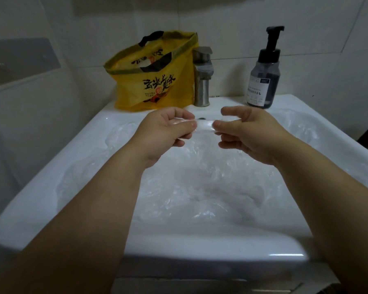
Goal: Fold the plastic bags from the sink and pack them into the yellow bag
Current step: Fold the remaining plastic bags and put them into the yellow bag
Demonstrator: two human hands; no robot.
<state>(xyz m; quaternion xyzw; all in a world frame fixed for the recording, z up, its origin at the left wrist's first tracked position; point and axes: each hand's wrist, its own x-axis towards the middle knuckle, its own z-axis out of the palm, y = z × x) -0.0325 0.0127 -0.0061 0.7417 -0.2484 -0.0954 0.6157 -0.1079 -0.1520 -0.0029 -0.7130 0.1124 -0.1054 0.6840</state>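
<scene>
Closest to me are the person's two bare arms, the left forearm and the right forearm, reaching out over the front rim of a white sink. The basin below them is pretty much full of crumpled see-through plastic bags, all piled on each other, so I honestly can't tell how many there are. Above that pile both hands are raised near the back of the basin, with a clear bag bunched into a narrow strip and stretched between them. The left hand has its fingers curled in and its thumb pressed on one end of the strip. The right hand pinches the other end between thumb and fingers, and its index finger sticks out a bit on top. The rest of that bag seems to hang down toward the pile, but it's so transparent I can't really make out its edges. Behind the hands, a metal faucet stands at the middle of the sink's back ledge. Just left of it, touching it, the yellow bag sits upright with its mouth open, with black handles and black lettering on the front. To the right of the faucet, well apart, is a dark pump bottle. White tiled wall behind it all.
</scene>
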